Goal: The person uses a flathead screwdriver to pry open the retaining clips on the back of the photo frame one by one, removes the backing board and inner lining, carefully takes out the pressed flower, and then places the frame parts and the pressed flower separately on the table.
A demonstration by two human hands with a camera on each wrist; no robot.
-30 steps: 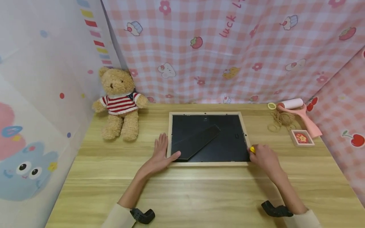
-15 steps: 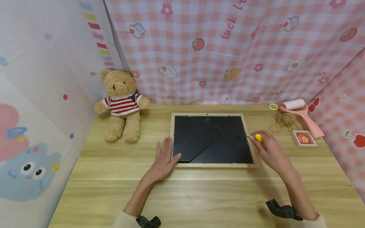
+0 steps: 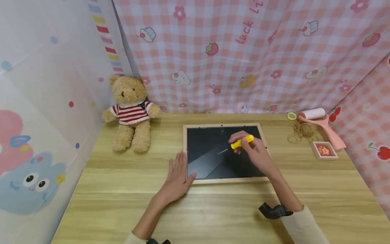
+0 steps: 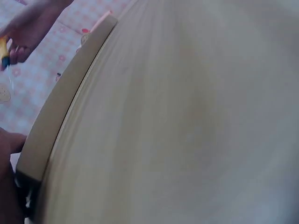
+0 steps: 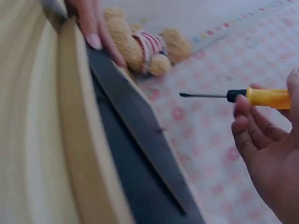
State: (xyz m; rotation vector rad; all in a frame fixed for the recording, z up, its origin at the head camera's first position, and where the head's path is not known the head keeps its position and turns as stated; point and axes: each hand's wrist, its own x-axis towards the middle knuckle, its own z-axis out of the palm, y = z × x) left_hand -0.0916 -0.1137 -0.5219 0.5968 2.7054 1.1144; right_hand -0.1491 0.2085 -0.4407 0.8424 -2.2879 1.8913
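A picture frame (image 3: 228, 181) lies face down on the wooden table, its black backing board (image 3: 198, 137) up and a folded stand leg (image 3: 204, 163) slanting across it. My left hand (image 3: 175, 181) lies flat at its left side, fingers straight on the table, thumb at the near left corner. Over the board, my right hand (image 3: 257, 152) holds a screwdriver (image 3: 242, 142) by its yellow handle between thumb and fingers. In the right wrist view, the screwdriver (image 5: 268, 98) shows a black collar and a thin flat-tipped shaft, pointing away from the palm and apart from the frame.
A teddy bear (image 3: 131, 113) in a striped sweater sits at the back left. At the back right are a lint roller (image 3: 329, 130), a heap of twine (image 3: 302, 130), a yellow ring (image 3: 291, 116) and a small framed star picture (image 3: 324, 150). Patterned cloth (image 3: 195, 61) hangs behind the table.
My right hand has moved from the frame's right edge up and leftward over the board with the screwdriver, whose shaft now points left. My left hand has stayed at the left side.
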